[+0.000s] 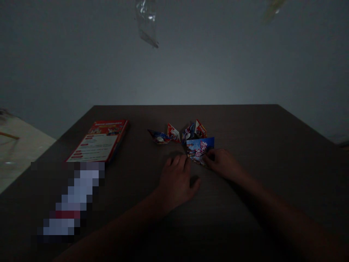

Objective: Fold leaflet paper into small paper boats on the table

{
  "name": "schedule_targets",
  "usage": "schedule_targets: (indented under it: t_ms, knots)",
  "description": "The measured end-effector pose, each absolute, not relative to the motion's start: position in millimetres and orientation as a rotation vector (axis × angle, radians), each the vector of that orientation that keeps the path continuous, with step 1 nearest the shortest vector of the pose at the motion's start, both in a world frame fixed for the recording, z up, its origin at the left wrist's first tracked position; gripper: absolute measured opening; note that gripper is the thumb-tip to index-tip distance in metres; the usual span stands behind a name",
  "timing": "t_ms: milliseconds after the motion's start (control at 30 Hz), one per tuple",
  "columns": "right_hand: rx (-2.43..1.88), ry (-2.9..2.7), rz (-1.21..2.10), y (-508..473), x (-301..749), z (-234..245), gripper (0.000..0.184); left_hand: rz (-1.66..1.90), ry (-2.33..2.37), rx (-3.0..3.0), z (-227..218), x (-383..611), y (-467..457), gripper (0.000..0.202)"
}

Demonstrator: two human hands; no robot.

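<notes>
The room is dim. A blue printed paper sheet (200, 150) lies partly folded on the dark table (272, 145). My right hand (222, 163) pinches its near right edge with closed fingers. My left hand (176, 182) rests palm down on the table just left of the paper, fingers stretched flat, fingertips touching its left corner. Behind the sheet sit two small folded paper shapes: one red, white and blue (164, 135), the other (195, 130) right behind the sheet.
A red and white printed booklet (98, 141) lies at the left of the table. A blurred-out patch (71, 200) covers the near left. A clear plastic bag (147, 22) hangs against the grey wall above. A pale surface (19, 153) lies beyond the table's left edge.
</notes>
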State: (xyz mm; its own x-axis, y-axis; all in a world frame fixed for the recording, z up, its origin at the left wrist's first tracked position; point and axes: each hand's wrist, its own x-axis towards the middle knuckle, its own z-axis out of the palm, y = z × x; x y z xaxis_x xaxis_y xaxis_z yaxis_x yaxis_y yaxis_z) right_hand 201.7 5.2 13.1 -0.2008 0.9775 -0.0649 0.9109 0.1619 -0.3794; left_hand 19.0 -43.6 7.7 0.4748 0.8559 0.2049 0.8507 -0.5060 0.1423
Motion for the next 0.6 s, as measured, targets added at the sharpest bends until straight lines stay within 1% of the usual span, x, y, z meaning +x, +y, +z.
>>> schedule_targets:
  t_ms: [367, 600]
  knots:
    - [-1.849, -2.267, 0.475, 5.2, 199.9, 14.8, 0.026, 0.357, 1.557, 2.692, 8.4, 18.7, -43.7, 0.052]
    - [-1.850, -2.238, 0.473, 4.1, 200.6, 14.6, 0.023, 0.361, 1.539, 2.688, 10.3, 17.6, -43.5, 0.050]
